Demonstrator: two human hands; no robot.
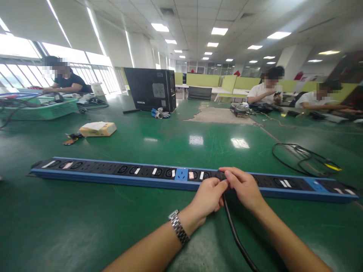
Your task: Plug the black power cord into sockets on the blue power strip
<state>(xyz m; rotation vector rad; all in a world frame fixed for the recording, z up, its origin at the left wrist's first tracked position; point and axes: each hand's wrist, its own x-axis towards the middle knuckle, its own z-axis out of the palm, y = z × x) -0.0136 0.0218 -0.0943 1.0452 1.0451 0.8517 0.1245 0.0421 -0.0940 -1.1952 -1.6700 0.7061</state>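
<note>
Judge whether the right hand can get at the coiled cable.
Probably yes, once the right hand leaves the plug: only the low power strip seems to lie before the coiled cable.

White panel ceiling [187, 9], recessed lights [219, 31] lit. Left: daylit windows [17, 45], pale blinds [25, 22] partly lowered, dark railing [99, 74]. Far centre: yellow-green partitions [202, 79], white desks [221, 90], black chair [200, 93]. Far right: white pillar [295, 56]. Near: glossy green tabletop [70, 215], scratched, surface worn away in a patch [218, 115] towards the far side.
</note>
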